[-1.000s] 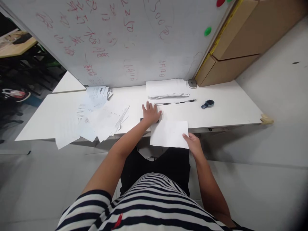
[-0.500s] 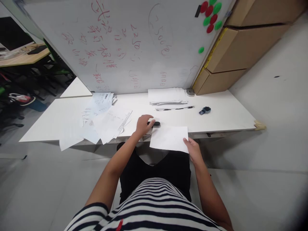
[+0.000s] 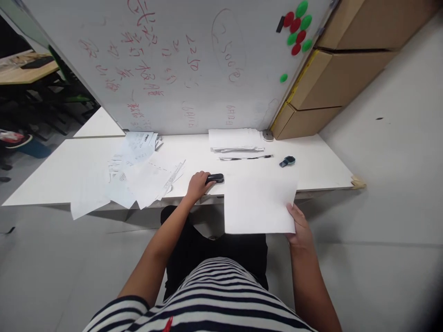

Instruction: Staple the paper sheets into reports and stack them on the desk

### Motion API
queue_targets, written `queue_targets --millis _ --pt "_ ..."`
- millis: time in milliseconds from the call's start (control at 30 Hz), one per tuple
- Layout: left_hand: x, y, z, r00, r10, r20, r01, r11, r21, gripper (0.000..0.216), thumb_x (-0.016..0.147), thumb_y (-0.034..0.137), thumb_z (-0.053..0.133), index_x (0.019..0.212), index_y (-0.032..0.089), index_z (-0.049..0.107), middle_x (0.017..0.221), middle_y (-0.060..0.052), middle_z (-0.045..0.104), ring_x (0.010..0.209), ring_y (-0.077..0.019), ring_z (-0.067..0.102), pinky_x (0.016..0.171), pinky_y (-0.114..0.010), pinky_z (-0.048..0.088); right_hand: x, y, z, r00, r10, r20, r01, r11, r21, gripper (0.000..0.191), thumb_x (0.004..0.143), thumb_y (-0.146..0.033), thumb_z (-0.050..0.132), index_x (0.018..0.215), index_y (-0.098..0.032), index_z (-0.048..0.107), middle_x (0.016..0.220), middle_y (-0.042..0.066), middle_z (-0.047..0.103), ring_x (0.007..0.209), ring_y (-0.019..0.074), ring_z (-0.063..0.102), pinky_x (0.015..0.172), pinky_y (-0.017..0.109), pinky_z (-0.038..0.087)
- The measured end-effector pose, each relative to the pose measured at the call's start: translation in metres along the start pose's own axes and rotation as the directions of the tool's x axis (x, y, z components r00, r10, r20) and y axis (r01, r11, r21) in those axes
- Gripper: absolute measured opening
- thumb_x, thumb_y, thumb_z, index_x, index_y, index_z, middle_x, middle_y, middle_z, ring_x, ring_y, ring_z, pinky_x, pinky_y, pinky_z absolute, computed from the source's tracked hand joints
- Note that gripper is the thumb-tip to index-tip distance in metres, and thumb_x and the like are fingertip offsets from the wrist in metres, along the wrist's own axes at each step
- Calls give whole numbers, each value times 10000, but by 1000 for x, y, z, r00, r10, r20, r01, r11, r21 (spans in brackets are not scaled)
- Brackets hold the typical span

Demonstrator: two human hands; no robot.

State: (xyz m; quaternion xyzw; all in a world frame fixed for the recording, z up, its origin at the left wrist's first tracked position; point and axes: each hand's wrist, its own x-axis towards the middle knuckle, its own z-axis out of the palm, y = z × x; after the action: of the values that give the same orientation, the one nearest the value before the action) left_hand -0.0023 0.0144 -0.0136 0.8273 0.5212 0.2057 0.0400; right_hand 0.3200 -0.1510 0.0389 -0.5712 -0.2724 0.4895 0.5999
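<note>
Paper, likely floppy, shifts right over the desk's front edge, my right hand pinching its side, left hand clasping the stapler.

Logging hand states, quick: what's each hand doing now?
Left hand: closed on a black elongated stapler-like tool.
Right hand: holding white rectangular paper.

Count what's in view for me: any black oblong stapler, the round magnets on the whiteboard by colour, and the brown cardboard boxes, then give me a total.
Black oblong stapler: 1
Round red magnets: 4
Round green magnets: 5
Brown cardboard boxes: 3
Total: 13
</note>
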Motion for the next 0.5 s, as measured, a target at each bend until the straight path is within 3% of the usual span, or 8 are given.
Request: queue_targets --millis 233,500 --pt "-1 0 0 1000 11 -19 -11 1000 7 325 885 474 527 1064 206 568 912 -86 591 873 -255 544 731 -363 408 1 16 6 995 104 -5 -104 992 -74 398 676 -492 766 941 -200 720 864 52 751 769 233 702 694 339 572" --pt "-2 1 0 1000 7 -23 -7 1000 -1 247 894 384 527 1063 210 572 926 -92 583 905 -260 546 749 -369 406 -1 18 14 998 54 -17 -55 998 -40 414 681 -495 763 967 -198 726 869 57 748 745 215 691 691 340 557"
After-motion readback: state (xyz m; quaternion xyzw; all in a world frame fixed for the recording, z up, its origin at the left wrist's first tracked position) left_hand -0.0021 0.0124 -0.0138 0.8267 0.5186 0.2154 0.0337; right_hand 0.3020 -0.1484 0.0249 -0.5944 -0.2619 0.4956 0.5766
